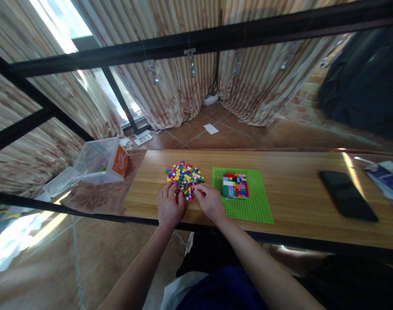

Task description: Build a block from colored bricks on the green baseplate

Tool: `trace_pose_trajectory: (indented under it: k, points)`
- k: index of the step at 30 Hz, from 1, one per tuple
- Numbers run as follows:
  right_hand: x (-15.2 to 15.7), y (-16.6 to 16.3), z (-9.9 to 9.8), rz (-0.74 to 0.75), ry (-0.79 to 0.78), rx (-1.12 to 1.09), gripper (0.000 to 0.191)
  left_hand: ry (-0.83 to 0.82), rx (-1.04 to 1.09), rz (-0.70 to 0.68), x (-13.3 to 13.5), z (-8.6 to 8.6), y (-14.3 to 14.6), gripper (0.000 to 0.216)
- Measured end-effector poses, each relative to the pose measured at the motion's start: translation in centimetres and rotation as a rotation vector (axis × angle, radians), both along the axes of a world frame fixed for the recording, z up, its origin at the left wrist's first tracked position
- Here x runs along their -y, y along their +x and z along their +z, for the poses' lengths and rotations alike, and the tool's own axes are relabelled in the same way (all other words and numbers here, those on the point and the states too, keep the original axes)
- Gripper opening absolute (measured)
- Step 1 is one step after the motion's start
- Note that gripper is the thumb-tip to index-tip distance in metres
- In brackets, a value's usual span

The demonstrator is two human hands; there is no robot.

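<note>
A loose pile of small multicoloured toy bricks [184, 175] lies on the wooden table. My left hand [169, 206] rests at the pile's near left edge, thumb apart from the fingers, fingertips among the bricks. At the near right edge of the pile, my right hand [210, 201] has thumb and forefinger pinched together; whatever is between them is too small to make out. Right of that hand lies a green studded baseplate [260, 202]. A block of multicoloured bricks [235, 186], roughly square, sits on its upper middle.
A clear plastic box [95, 157] with an orange label lies tipped left of the table. Toward the table's right end are a black phone [347, 196] and some printed papers [387, 178]. A dark metal bar [196, 41] crosses in front of the curtains [170, 86].
</note>
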State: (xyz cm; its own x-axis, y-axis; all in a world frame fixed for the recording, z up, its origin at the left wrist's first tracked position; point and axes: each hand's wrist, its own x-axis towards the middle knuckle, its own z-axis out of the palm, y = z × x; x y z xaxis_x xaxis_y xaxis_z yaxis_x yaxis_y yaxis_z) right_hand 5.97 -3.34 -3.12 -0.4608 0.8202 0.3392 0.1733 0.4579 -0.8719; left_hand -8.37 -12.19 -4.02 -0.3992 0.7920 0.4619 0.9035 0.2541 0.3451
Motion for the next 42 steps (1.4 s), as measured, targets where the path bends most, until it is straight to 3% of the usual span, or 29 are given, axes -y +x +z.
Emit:
trace_pose_trajectory:
  k: [8, 15, 22, 26, 32, 37, 42]
  points:
    - [1.0, 2.2, 1.7, -0.046, -0.045, -0.055, 0.024, 0.013, 0.004, -0.007, 0.0, 0.2, -0.1, 0.036]
    - [2.7, 7.8, 1.6, -0.135, -0.186, -0.015, 0.023, 0.012, 0.012, -0.017, 0.0, 0.3, -0.1, 0.037]
    - [1.1, 12.9, 1.6, -0.374, 0.01, 0.101, 0.019, -0.009, 0.017, -0.023, 0.0, 0.3, -0.2, 0.039]
    - [-0.3, 13.1, 1.3, -0.455, 0.147, 0.122, 0.02, -0.013, 0.006, -0.013, -0.1, 0.3, -0.2, 0.039]
    - [-1.0, 12.5, -0.1, -0.525, 0.179, 0.143, 0.018, -0.001, 0.007, -0.02, -0.1, 0.3, -0.2, 0.038]
    - [-1.2, 12.4, -0.5, -0.498, 0.144, 0.107, 0.016, -0.002, 0.022, -0.017, -0.1, 0.3, -0.2, 0.038]
    - [-1.6, 12.2, -0.8, -0.5, -0.01, 0.021, 0.017, 0.003, 0.017, -0.017, -0.1, 0.3, -0.2, 0.038]
